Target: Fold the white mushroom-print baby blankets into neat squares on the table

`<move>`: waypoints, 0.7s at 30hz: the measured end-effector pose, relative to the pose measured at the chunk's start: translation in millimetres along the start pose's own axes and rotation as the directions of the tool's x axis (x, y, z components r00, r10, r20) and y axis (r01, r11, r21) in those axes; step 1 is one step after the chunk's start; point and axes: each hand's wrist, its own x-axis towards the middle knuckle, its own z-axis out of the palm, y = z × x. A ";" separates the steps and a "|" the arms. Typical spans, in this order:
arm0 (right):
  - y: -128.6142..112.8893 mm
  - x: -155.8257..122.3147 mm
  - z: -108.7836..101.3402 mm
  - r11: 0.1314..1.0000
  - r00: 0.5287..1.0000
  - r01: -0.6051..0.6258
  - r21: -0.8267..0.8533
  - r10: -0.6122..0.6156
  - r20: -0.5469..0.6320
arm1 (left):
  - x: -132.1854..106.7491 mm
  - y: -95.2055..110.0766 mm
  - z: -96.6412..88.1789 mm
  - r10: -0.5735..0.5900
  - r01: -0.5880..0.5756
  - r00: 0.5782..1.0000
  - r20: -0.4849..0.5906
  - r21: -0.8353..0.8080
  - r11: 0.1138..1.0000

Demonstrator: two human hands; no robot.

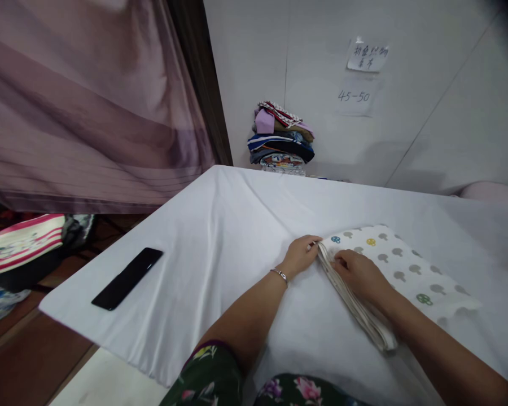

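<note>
White sheeting covers the table (220, 237). On its right part lies the spotted cloth (410, 270), already folded into several layers, stacked edges toward the person; only the far-left corner seems unsettled. The left hand (300, 255) pinches that corner, fingers together on it. The right hand (359, 275) presses on top, fingers bent; whether it grips, I cannot tell. A black phone (127, 278) lies well apart.

the forearms behind the left hand (302, 254) and the right hand (359, 273) were bare. a thin silver bracelet (280, 275) circled the left wrist. the short sleeve (207, 369) was dark green, printed with pink, purple and yellow flowers, like the clothing (296, 392) below it.
</note>
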 end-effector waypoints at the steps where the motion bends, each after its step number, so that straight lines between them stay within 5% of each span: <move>1: -0.9 1.5 -0.1 0.999 1.000 -0.001 -0.033 0.001 0.000 | 0.3 -0.5 0.0 0.005 -0.005 1.000 -0.001 -0.005 1.000; 12: -5.1 13.4 -1.6 0.974 0.996 0.050 -0.220 -0.034 0.079 | 1.3 -3.9 -0.6 0.047 -0.046 0.999 0.006 -0.015 0.999; 21: 2.9 8.1 -11.4 0.991 0.996 0.087 0.098 -0.088 0.004 | 2.3 -7.0 0.8 0.073 -0.073 0.997 0.003 -0.038 0.997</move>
